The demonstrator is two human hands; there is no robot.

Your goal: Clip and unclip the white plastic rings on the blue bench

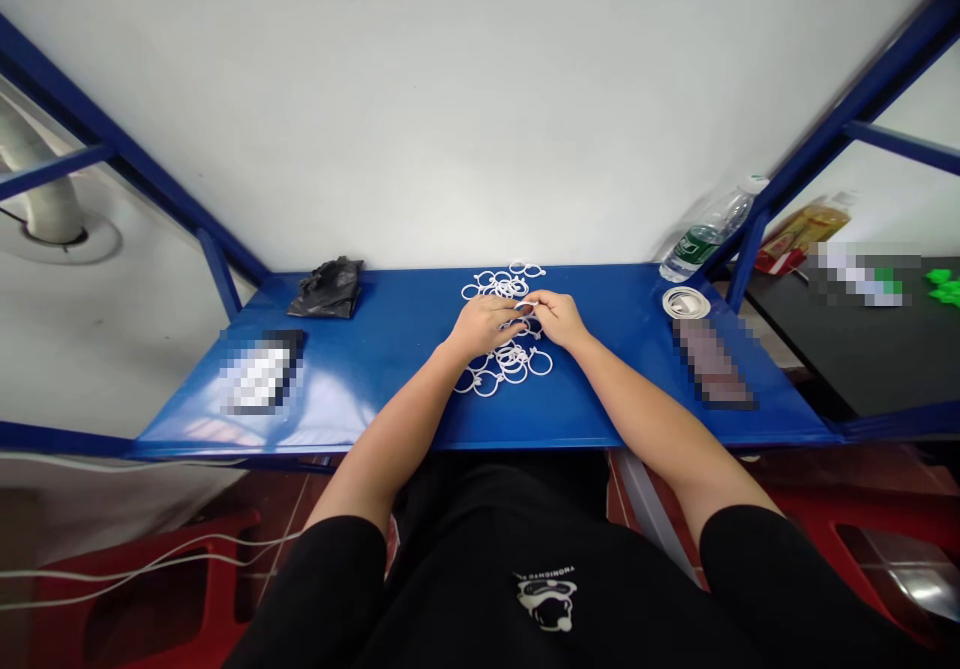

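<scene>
Several white plastic rings lie on the blue table (390,389), one heap at the back (504,281) and another nearer me (511,364). My left hand (484,324) and my right hand (556,317) meet between the two heaps, fingertips pinched together on a white ring (525,307). Both hands rest low over the tabletop, with the fingers curled inward.
A crumpled black bag (328,287) lies at the back left. A clear water bottle (709,229) and a white tape roll (685,302) sit at the back right. Blurred flat objects lie at the left (259,374) and right (712,361). Blue frame posts rise on both sides.
</scene>
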